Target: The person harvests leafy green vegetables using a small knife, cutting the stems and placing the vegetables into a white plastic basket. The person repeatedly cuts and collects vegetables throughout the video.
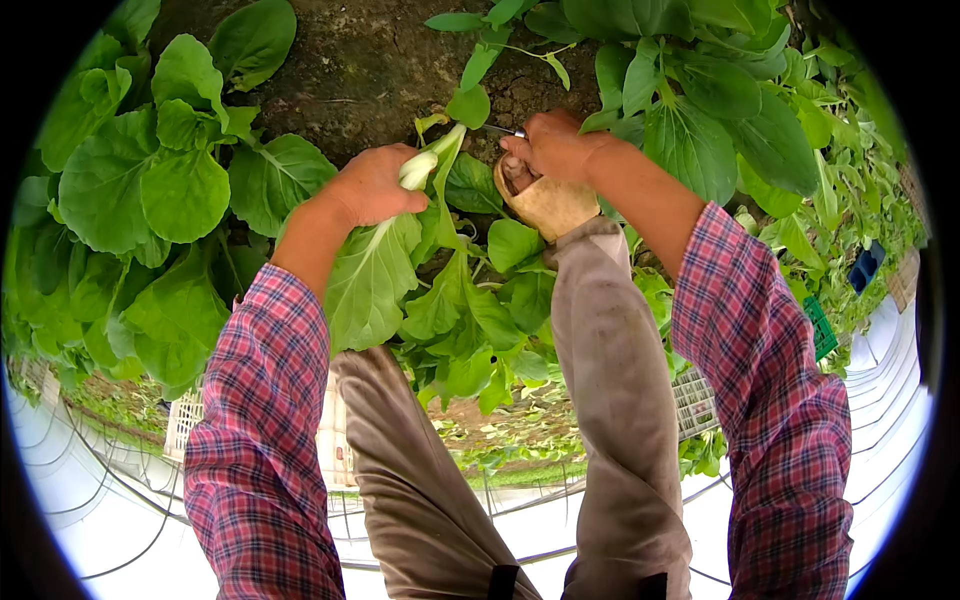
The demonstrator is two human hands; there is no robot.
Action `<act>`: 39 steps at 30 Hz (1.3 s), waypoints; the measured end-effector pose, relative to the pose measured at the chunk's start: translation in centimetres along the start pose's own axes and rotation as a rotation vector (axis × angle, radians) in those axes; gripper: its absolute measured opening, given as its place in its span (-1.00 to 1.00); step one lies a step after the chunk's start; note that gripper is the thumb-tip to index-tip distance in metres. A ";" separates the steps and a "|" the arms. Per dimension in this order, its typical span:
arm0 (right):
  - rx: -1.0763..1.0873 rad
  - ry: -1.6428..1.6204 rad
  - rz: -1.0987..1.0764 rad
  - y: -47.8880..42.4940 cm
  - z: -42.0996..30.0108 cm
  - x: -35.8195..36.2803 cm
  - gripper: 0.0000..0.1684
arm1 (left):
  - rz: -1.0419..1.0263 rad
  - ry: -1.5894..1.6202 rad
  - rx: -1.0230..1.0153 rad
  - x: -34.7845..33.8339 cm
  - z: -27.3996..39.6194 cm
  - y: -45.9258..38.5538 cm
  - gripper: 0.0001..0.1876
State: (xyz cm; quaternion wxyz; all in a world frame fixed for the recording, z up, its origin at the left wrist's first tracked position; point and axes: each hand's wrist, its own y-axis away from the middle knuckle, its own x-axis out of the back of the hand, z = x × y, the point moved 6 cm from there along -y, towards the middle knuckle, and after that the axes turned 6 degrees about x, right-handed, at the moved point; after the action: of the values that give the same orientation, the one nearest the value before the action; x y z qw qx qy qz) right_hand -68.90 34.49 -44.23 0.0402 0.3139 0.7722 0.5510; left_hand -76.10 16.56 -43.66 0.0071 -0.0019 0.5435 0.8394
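Observation:
My left hand [382, 186] is closed around the pale stalk of a leafy green plant [367, 281], whose broad leaves hang down below the hand. To the right, my right hand [559, 146] grips a small knife [517, 133]; its thin blade points left toward the base of the stalk, and the handle is mostly hidden in the fist. A gap shows between blade tip and stalk. Just under my right hand is my foot in a tan shoe [555, 206].
Bare soil [352, 67] lies beyond the hands. Dense leafy greens [142, 180] grow at the left, with more [705, 112] at the right. A white crate [184, 424], a grey crate [694, 401] and a green crate [820, 328] stand farther off.

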 end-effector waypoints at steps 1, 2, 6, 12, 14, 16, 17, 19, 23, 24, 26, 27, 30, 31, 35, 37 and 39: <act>0.029 -0.008 -0.030 -0.1 -0.2 0.2 -0.31 | 0.018 -0.028 -0.028 0.1 0.1 0.0 -0.56; 0.014 -0.017 -0.080 -0.3 -0.2 0.0 -0.31 | 0.021 -0.043 -0.059 0.1 0.2 -0.1 -0.56; -0.064 0.000 -0.090 -0.7 0.5 -0.8 -0.30 | 0.032 -0.116 -0.051 0.0 -0.1 -0.1 -0.57; 0.005 -0.396 0.112 3.1 -0.1 -1.1 -0.33 | 0.018 0.113 -0.183 0.4 0.7 5.0 -0.59; 0.046 -0.761 0.120 4.7 -1.4 -0.7 -0.41 | 0.070 0.201 -0.307 0.4 1.9 7.4 -0.61; 0.151 -1.244 0.060 6.0 -4.7 -0.9 -0.60 | 0.060 0.276 -0.383 0.6 2.9 9.7 -0.61; 0.145 -1.386 0.054 6.4 -6.3 -1.0 -0.68 | 0.023 0.300 -0.385 0.4 3.5 10.6 -0.60; 0.064 -1.616 0.105 7.0 -8.6 -0.9 -0.69 | -0.036 0.341 -0.330 0.5 3.9 12.5 -0.61; 0.205 -1.352 0.233 8.2 -11.8 1.8 -0.71 | 0.259 0.462 -0.305 3.3 3.7 16.7 -0.50; 0.263 -1.373 0.246 8.7 -13.1 2.1 -0.73 | 0.279 0.303 -0.312 3.4 3.9 17.2 -0.40; 0.367 -1.479 0.247 9.1 -15.4 2.7 -0.75 | 0.375 0.173 -0.377 4.1 4.2 18.0 -0.34; 0.338 -1.507 0.254 8.9 -16.1 2.7 -0.75 | 0.423 0.103 -0.406 4.4 4.4 18.1 -0.31; 0.420 -1.605 0.247 7.4 -17.1 3.3 -0.73 | 0.401 0.201 -0.290 5.7 3.6 17.4 -0.27; 0.427 -1.616 0.255 6.7 -16.7 3.4 -0.70 | 0.303 0.325 -0.180 5.8 2.9 16.8 -0.28; 0.015 -1.379 0.424 2.6 -12.3 2.5 -0.56 | 0.285 -0.326 0.039 8.9 2.5 11.9 -0.39; -0.002 -1.170 0.328 0.7 -12.0 1.7 -0.52 | 0.323 -0.704 0.059 10.0 3.0 8.8 -0.50; 0.029 -1.090 0.276 -1.2 -12.7 0.9 -0.49 | 0.233 -0.902 0.257 11.4 1.3 6.4 -0.55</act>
State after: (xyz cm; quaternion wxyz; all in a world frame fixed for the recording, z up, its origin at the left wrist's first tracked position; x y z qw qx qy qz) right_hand -75.32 24.25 -40.08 0.3566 0.6517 0.5991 0.2987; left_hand -87.57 15.23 -37.38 0.1482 0.4239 0.5822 0.6778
